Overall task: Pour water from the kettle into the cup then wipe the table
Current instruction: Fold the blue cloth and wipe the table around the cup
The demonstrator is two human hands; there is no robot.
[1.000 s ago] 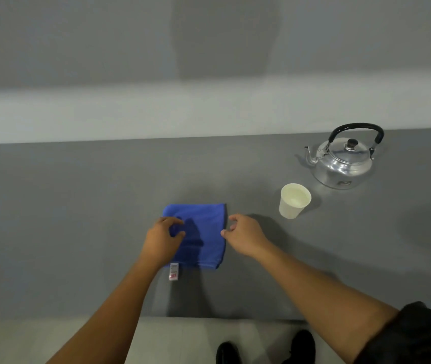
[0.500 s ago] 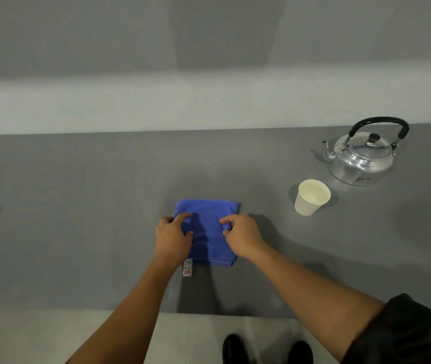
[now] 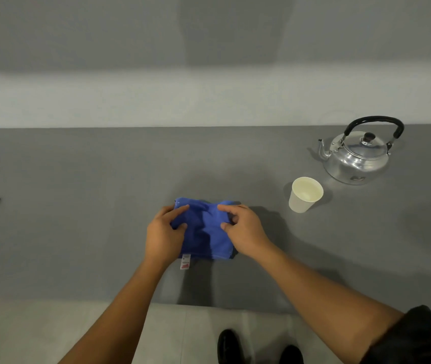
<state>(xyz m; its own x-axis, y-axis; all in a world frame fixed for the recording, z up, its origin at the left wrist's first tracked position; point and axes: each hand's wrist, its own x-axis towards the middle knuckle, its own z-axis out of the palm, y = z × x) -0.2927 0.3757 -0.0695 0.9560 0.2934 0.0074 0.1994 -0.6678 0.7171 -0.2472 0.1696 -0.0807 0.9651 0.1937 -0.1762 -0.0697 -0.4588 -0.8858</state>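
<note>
Both hands pinch a folded blue cloth (image 3: 203,228) lying on the grey table (image 3: 77,219). The left hand (image 3: 164,236) grips its left edge between thumb and fingers; the right hand (image 3: 245,232) grips its right side the same way. To the right of the cloth stands a paper cup (image 3: 305,194) holding water, and just beyond the cup sits the metal kettle (image 3: 358,153), upright.
</note>
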